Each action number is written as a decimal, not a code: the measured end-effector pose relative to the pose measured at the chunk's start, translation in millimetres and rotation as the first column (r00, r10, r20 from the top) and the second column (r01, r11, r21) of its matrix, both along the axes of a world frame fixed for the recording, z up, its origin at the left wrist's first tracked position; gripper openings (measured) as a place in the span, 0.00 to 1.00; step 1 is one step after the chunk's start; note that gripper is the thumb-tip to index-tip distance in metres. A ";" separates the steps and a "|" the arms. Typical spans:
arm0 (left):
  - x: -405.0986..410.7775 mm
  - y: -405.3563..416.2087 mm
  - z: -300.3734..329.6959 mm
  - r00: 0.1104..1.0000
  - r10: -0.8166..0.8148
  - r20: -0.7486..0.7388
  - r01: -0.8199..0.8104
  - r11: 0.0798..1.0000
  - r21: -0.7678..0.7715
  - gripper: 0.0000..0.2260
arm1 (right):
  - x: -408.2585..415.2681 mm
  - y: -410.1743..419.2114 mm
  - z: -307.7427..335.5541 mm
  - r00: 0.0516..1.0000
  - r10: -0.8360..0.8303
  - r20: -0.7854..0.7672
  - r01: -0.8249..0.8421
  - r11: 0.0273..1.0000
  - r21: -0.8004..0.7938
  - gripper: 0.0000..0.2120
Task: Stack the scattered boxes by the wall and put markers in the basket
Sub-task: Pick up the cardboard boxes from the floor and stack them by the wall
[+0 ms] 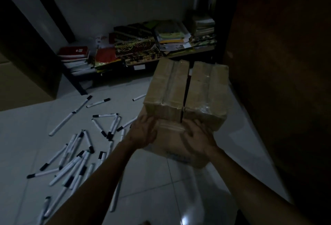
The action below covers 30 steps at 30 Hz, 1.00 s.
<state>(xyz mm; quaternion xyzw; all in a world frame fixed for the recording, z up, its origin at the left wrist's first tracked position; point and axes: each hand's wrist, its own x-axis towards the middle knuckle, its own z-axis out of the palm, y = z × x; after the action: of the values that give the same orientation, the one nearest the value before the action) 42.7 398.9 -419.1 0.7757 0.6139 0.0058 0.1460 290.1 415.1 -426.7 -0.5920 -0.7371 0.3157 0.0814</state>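
Two taped brown boxes stand side by side, the left one (167, 88) and the right one (207, 92), on top of a lower cardboard box (177, 146) on the white tiled floor, close to a dark wall on the right. My left hand (143, 131) grips the lower box's left front. My right hand (197, 135) grips its front edge, just under the top boxes. Several white markers with black caps (77, 160) lie scattered on the floor to the left. No basket is in view.
A low dark shelf (179, 55) at the back holds stacks of books and papers. A dark table leg (77, 83) stands on the floor left of centre. A dark wall or cabinet (279, 81) fills the right side. A big cardboard box (21, 85) sits at far left.
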 end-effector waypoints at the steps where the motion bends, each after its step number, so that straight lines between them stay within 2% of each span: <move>1: 2.6 4.5 -5.4 0.999 -0.023 0.032 0.021 0.998 0.056 0.26 | 2.7 3.4 -6.7 1.000 -0.002 -0.010 0.002 0.999 0.045 0.26; 3: 4.7 11.7 -20.1 0.995 -0.054 0.088 0.039 0.985 0.166 0.20 | 7.4 5.0 -21.0 0.999 -0.024 -0.033 0.027 0.994 0.101 0.28; 4: 5.2 14.5 -25.2 0.993 -0.056 0.099 0.036 0.980 0.196 0.21 | 9.7 6.4 -26.7 0.999 -0.035 -0.037 0.039 0.993 0.116 0.29; 7: 8.0 21.7 -40.0 1.000 -0.022 0.014 0.020 0.994 0.108 0.29 | 17.0 17.8 -40.0 0.996 -0.083 0.036 0.080 0.993 0.087 0.30; 10: 10.4 31.2 -59.8 0.998 0.060 -0.013 -0.060 0.998 0.029 0.31 | 19.9 31.6 -46.4 0.984 -0.098 0.149 0.086 0.993 0.085 0.30; 15: 17.2 52.4 -74.4 0.982 0.152 -0.116 -0.148 0.988 0.042 0.33 | 21.5 43.5 -51.7 0.969 -0.099 0.226 0.065 0.986 0.153 0.30; 18: 14.9 61.0 -80.3 0.977 0.164 -0.134 -0.145 0.980 0.138 0.32 | 22.4 45.2 -59.1 0.946 -0.133 0.295 0.070 0.975 0.213 0.30; 20: 7.8 60.1 -88.0 0.975 0.213 -0.062 -0.197 0.959 0.204 0.29 | 24.8 42.3 -69.2 0.941 -0.152 0.303 0.097 0.977 0.189 0.30; 22: 1.7 55.1 -98.7 0.953 0.303 -0.011 -0.297 0.940 0.166 0.32 | 27.4 37.6 -81.6 0.943 -0.152 0.296 0.103 0.979 0.175 0.29; 24: -0.5 48.6 -106.2 0.942 0.334 -0.043 -0.323 0.933 0.160 0.36 | 29.8 35.5 -87.9 0.951 -0.150 0.271 0.104 0.979 0.176 0.29; 27: 0.7 35.0 -105.3 0.946 0.320 -0.053 -0.308 0.937 0.168 0.35 | 33.1 34.0 -90.2 0.962 -0.133 0.240 0.094 0.981 0.169 0.29; 30: 5.9 16.3 -102.3 0.929 0.371 -0.019 -0.365 0.921 0.139 0.34 | 39.3 28.2 -91.0 0.968 -0.100 0.232 0.057 0.981 0.185 0.29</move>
<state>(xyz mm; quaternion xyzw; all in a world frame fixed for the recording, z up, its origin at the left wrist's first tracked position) 48.6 415.2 -521.4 0.6546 0.7499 0.0567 0.0763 329.5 443.3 -517.7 -0.6449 -0.7426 0.1715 0.0562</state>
